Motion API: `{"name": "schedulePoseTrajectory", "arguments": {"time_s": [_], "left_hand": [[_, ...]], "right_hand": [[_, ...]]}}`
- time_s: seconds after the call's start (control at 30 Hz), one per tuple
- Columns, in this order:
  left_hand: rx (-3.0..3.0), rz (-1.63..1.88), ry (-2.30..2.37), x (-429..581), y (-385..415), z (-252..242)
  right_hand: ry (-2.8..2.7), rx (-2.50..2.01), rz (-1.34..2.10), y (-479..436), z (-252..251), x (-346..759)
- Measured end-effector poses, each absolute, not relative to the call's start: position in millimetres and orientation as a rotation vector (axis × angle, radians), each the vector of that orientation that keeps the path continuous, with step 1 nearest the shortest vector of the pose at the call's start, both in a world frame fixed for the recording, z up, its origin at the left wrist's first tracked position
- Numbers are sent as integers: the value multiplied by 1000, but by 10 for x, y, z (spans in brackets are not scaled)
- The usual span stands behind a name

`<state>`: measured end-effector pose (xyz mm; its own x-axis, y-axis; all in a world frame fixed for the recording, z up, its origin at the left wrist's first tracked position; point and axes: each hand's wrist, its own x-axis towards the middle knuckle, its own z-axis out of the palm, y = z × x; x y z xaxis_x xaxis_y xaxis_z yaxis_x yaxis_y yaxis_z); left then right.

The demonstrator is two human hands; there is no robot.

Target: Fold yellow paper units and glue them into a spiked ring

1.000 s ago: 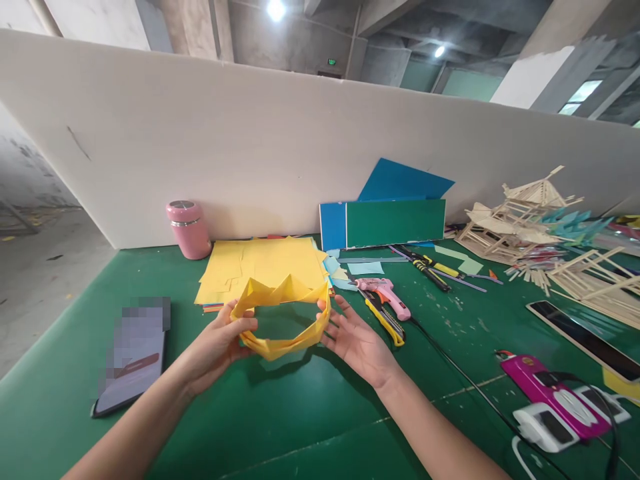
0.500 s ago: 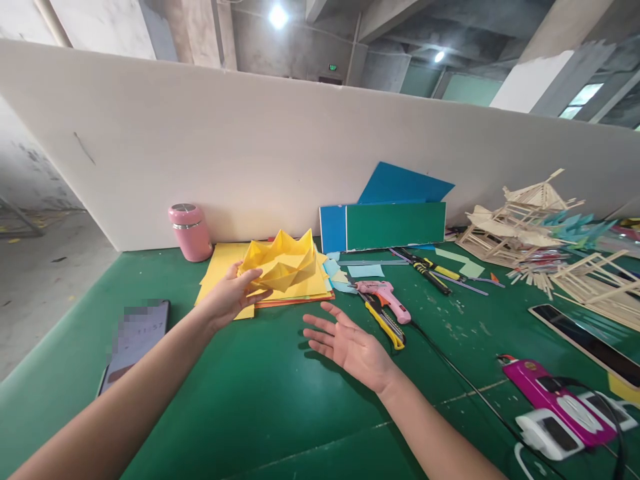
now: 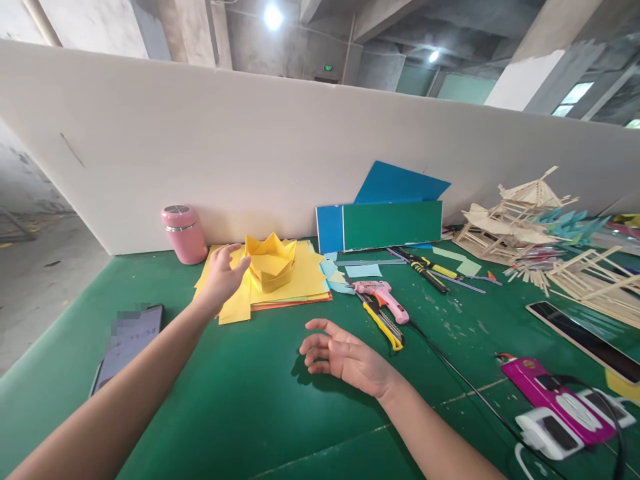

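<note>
A folded yellow paper crown-like piece with pointed tips [image 3: 271, 263] stands upright on a stack of coloured paper [image 3: 307, 283], yellow on top. Just left of it is my left hand [image 3: 223, 277], thumb and fingers apart, nothing in its grasp; its fingertips are close to the folded piece. A yellow paper strip [image 3: 235, 305] lies at the stack's near left corner. My right hand [image 3: 345, 357] hovers over the green table [image 3: 240, 407], empty, palm turned left and fingers loosely curled but apart. Nearest to it are a yellow utility knife [image 3: 384, 325] and a pink glue gun [image 3: 383, 295].
A pink flask [image 3: 185, 237] stands by the white partition [image 3: 240, 147]. One phone [image 3: 133, 340] lies at left, another [image 3: 583, 340] at right. Stick-built models [image 3: 505, 227] fill the back right. A magenta power strip [image 3: 557, 400] with cables sits front right.
My left hand has let go of the folded yellow piece, which now rests on the paper stack, and has drawn slightly left. My right hand's fingers have curled a little more.
</note>
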<state>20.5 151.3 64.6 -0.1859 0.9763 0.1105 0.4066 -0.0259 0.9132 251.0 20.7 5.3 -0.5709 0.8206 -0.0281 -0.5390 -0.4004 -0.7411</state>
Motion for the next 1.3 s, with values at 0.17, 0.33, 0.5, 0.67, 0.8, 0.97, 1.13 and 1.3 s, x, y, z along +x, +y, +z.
{"name": "schedulePoseTrajectory", "arguments": {"time_s": [0.17, 0.33, 0.5, 0.67, 0.8, 0.97, 1.13, 1.3], "left_hand": [[1731, 995, 1913, -81, 1537, 656], [1873, 678, 2121, -115, 1495, 400], [2000, 470, 2181, 30, 1479, 258], [2013, 333, 2240, 33, 1557, 332], [2000, 250, 2255, 22, 1606, 390], [1971, 195, 2262, 79, 1620, 413], [1932, 171, 2263, 134, 1631, 453], [1914, 154, 2249, 153, 1648, 515]], "right_hand": [[-943, -481, 2063, 212, 31, 2510], [-968, -484, 2062, 216, 30, 2506], [-985, -486, 2047, 205, 44, 2514], [-1000, -500, 2043, 197, 51, 2522], [-1008, -510, 2047, 197, 53, 2522], [-1017, -499, 2046, 199, 35, 2531], [-1025, -490, 2043, 197, 20, 2530], [-1028, -479, 2038, 209, 13, 2547]]}}
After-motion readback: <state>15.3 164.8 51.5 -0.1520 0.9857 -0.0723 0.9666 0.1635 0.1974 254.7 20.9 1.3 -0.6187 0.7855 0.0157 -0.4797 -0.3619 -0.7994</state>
